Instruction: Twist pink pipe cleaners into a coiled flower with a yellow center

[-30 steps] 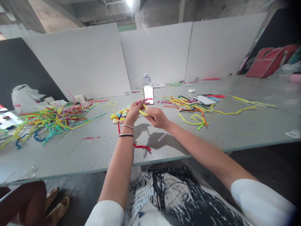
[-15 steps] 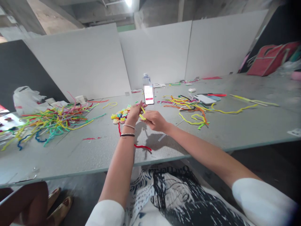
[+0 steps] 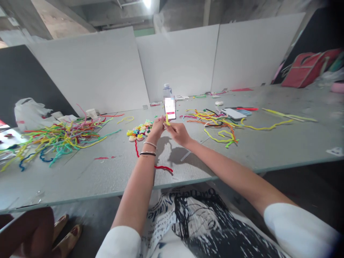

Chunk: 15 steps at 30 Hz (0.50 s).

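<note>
Both hands had risen and drawn closer since half a second earlier. I saw my left hand [image 3: 157, 127] and right hand [image 3: 178, 133] each pinching the yellow pipe cleaner [image 3: 167, 120] in a closed grip, above the tabletop [image 3: 107, 172], just before the phone [image 3: 170, 108].

Your left hand [image 3: 157, 126] and right hand [image 3: 179, 133] meet above the table [image 3: 268, 143], pipe cleaner piece [image 3: 167, 119] between them. Phone [image 3: 170, 107] just behind, small flower cluster [image 3: 138, 130] left, big pipe cleaner pile [image 3: 53, 138] far left, loose tangle [image 3: 217, 125] right.
</note>
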Available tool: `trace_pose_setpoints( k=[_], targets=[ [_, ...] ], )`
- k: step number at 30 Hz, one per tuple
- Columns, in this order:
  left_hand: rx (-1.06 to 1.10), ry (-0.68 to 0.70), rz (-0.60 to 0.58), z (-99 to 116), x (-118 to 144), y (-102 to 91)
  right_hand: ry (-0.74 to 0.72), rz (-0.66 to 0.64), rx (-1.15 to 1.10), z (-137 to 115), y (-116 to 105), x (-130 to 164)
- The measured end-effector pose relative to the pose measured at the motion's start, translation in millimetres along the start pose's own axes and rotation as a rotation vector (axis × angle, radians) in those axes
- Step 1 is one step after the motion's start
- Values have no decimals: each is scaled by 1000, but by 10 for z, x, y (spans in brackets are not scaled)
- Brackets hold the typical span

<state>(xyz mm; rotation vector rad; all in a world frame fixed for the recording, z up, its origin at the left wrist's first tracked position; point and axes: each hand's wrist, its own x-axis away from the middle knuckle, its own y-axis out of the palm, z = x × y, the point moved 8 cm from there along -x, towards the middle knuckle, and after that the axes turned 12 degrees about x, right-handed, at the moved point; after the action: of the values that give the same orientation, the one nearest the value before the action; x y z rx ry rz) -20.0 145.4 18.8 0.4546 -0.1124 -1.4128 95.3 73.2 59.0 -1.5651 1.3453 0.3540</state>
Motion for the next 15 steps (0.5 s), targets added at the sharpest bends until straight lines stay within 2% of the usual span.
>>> trace_pose_setpoints(
  k=[5, 7, 9, 12, 15],
  targets=[
    [161, -73, -137, 4, 71, 170, 369, 174, -289, 428, -129, -71],
    [177, -68, -167, 57, 114, 228, 501, 176, -436, 579, -80, -74],
    [176, -55, -205, 109, 157, 289, 622, 116, -574, 681, 30, -59],
    [122, -40, -201, 147, 200, 323, 687, 35, -757, 692, 161, -50],
    [87, -4, -185, 163, 211, 335, 689, 106, -870, 651, 148, -48]
  ],
)
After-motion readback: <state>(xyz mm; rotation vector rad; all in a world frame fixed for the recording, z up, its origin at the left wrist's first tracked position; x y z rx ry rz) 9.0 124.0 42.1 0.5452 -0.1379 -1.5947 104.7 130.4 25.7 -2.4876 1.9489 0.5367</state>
